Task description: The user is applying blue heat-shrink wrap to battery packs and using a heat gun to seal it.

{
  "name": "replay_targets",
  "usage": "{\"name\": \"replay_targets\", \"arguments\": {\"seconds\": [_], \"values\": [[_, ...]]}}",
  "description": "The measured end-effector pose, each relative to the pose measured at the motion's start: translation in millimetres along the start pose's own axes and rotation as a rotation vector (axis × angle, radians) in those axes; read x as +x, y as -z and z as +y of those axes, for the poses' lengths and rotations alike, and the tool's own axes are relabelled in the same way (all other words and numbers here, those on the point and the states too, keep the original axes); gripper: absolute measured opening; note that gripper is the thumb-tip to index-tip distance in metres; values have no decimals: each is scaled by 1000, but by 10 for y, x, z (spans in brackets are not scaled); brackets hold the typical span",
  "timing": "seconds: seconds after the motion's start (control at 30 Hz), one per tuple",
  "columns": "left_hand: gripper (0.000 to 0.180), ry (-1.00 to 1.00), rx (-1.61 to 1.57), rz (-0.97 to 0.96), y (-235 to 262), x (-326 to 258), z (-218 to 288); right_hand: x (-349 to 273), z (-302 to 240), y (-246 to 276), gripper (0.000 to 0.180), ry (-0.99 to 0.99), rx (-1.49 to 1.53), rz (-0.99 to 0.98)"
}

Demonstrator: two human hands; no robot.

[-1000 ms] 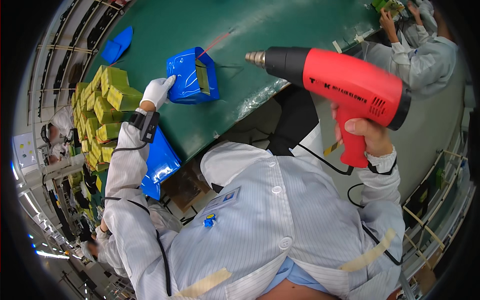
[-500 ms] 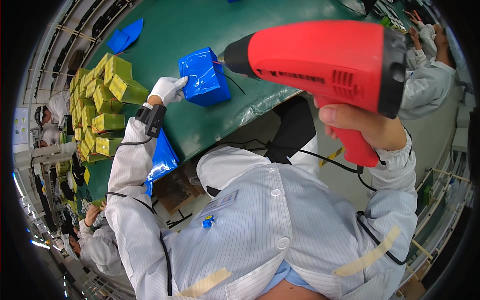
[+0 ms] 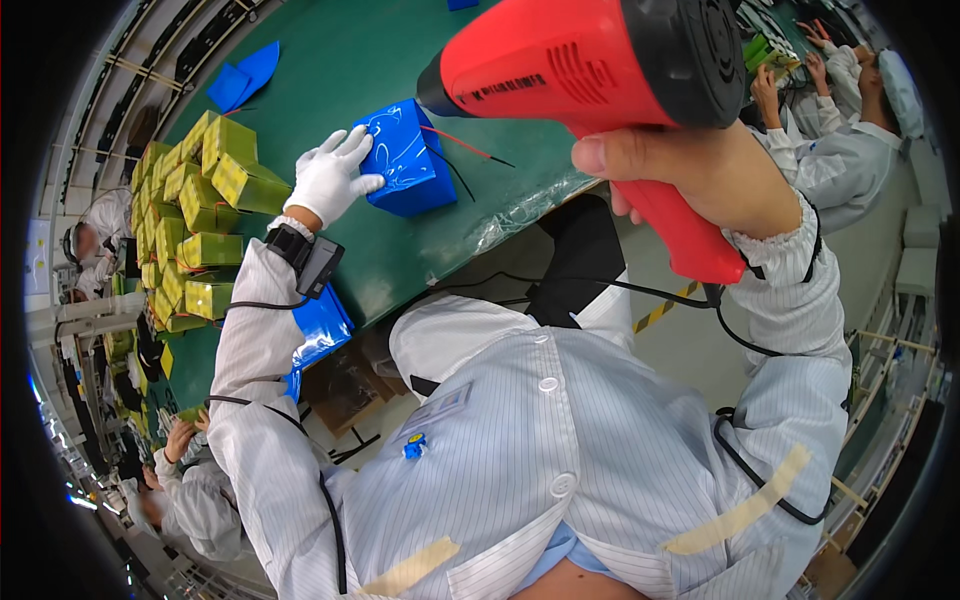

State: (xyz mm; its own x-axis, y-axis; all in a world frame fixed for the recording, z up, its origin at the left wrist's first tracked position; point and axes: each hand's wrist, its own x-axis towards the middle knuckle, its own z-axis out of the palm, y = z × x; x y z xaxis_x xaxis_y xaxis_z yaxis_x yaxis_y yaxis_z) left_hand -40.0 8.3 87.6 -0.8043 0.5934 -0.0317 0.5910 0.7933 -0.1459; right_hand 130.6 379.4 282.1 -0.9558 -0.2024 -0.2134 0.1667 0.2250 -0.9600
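Note:
A red heat gun (image 3: 545, 75) with a black nozzle and black rear cap is in my bare right hand (image 3: 700, 175), closed around its handle. Its nozzle points left, right at the upper edge of a block wrapped in shiny blue film (image 3: 410, 165) on the table. From the block's right side come a red wire and a black wire. At the block's left side, my left hand (image 3: 335, 180) in a white glove has its fingers spread, with the fingertips and thumb against the film.
Yellow-green wrapped blocks (image 3: 205, 200) are stacked at the left on the green table (image 3: 340, 60). Blue film pieces lie at the far left (image 3: 245, 78) and near edge (image 3: 322, 325). A black cable (image 3: 640, 288) runs from the gun. Co-workers sit at right (image 3: 840, 170) and left (image 3: 200, 510).
The heat gun has moved left and up, and its rear has turned toward me. My left hand has opened from a grip at the block's corner to spread fingers. The red wire now shows more.

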Motion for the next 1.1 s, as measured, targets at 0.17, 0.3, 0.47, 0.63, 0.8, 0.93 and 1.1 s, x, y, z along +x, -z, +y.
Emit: {"name": "replay_targets", "arguments": {"seconds": [0.17,0.3,0.47,0.63,0.8,0.93,1.1], "values": [[87,-39,42,-102,138,47,22,-22,-27,-30,34,-25,-3,-19],[86,-47,2,-101,101,48,-23,-42,17,-26,34,3,-9,-26],[84,-49,12,-87,128,36,1,-101,82,0,33,1,-32,-45],[83,-45,-19,-77,113,80,8,-178,191,40,33,57,-34,-70],[83,-47,-4,-78,106,69,-11,-269,166,61,32,-6,-104,-106],[84,-43,-14,-73,112,72,-3,-315,255,75,38,79,-109,-134],[85,-29,-14,-105,141,84,34,-400,280,66,42,54,3,-81]]}}
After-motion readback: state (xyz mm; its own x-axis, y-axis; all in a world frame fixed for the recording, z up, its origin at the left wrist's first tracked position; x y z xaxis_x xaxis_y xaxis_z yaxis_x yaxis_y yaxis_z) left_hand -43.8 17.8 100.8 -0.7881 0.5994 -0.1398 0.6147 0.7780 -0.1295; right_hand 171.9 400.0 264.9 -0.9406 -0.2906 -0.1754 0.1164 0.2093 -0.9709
